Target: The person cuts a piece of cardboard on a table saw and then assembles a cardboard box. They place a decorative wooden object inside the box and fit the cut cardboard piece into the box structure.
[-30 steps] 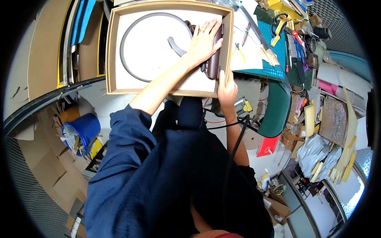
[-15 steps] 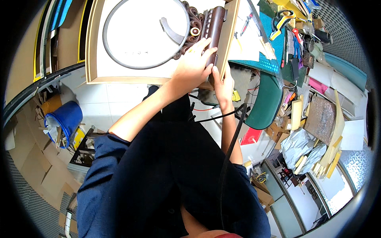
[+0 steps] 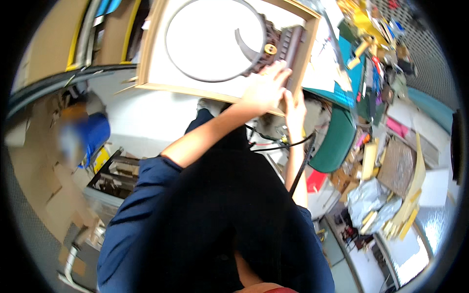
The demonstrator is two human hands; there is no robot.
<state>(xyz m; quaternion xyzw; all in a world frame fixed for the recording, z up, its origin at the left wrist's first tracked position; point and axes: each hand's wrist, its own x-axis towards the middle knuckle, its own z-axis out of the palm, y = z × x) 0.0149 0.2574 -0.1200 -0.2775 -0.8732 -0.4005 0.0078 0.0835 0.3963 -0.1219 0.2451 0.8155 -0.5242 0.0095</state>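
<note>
A shallow wooden box frame (image 3: pixel 146 63) with a white bottom lies slanted at the top of the view. Inside it are a thin dark ring (image 3: pixel 167 46), with a curved grey piece (image 3: pixel 245 48) within its outline, and a dark brown carved wooden piece (image 3: pixel 292 45) with scrolls and a round light inlay. My left hand (image 3: pixel 264 90) lies over the lower end of the carved piece, fingers stretched out and slightly apart. At the frame's near right corner, my right hand (image 3: pixel 294 112) grips the frame wall, thumb on the inside. Motion blur softens both hands.
To the right is a teal cutting mat (image 3: pixel 349 78) with tools beyond it, and below that a green chair seat (image 3: pixel 333 139). A blue bin (image 3: pixel 95 132) stands at left. A black cable (image 3: pixel 303 163) crosses near my right forearm. Wood strips (image 3: pixel 408 207) are piled at right.
The frame and both hands sit farther right in view, and the frame slants more. The surroundings have shifted somewhat too. Both hands keep their places at the frame's near right corner.
</note>
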